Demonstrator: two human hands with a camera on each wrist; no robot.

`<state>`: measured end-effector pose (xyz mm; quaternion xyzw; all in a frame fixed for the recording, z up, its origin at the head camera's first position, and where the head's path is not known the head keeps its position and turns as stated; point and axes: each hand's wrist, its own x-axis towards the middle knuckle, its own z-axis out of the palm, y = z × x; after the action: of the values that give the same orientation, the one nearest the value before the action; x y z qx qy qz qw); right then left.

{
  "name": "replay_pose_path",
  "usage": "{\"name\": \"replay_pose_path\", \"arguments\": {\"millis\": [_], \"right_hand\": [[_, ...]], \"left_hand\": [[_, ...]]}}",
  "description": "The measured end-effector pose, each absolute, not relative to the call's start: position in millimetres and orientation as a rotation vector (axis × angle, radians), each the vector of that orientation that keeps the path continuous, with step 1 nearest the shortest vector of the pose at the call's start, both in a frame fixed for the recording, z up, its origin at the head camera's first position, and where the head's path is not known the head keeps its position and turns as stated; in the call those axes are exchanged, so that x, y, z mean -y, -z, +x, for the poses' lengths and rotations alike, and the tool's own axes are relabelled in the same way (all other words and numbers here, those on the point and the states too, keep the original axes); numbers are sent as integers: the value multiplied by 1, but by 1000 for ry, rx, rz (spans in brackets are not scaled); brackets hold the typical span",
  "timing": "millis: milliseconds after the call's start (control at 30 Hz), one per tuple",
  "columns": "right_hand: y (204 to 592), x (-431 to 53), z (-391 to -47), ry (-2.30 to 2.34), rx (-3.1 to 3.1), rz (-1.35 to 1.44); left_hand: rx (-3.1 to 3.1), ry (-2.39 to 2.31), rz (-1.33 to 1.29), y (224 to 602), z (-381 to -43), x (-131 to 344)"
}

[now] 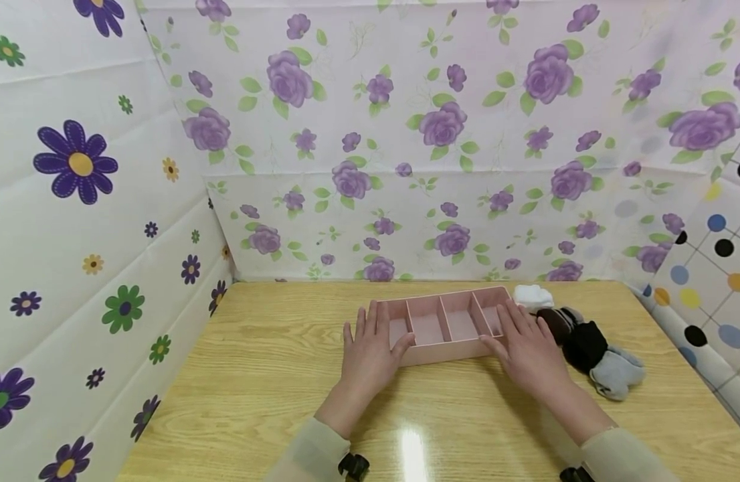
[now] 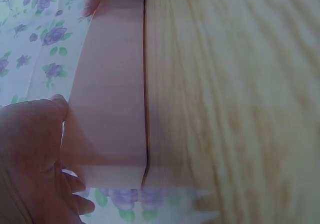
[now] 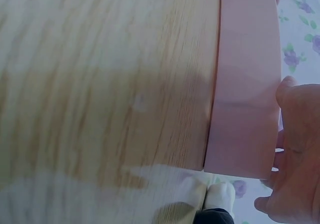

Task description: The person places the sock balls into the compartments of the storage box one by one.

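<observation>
Left fingers [image 1: 372,321] and right fingers [image 1: 514,318] touch a pink compartmented box [image 1: 448,351] beside cloth bundles [image 1: 587,346].

Pink box [image 1: 445,352] on wooden table [image 1: 255,375]; bundled socks [image 1: 585,347] nearby.

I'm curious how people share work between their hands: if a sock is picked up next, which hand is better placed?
Probably the right hand: it touches the right end of the pink divided box, close to the balled-up socks. The left hand, at the other end, would likely reach across the box.
</observation>
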<state>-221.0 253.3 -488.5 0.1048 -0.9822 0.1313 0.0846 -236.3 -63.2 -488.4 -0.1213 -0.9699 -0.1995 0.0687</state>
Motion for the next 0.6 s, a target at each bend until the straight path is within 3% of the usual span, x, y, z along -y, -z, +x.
{"name": "replay_pose_path", "arguments": {"millis": [600], "right_hand": [[487, -248, -204, -427, 2879, 387]], "left_hand": [[2907, 641, -395, 486, -244, 69]]}}
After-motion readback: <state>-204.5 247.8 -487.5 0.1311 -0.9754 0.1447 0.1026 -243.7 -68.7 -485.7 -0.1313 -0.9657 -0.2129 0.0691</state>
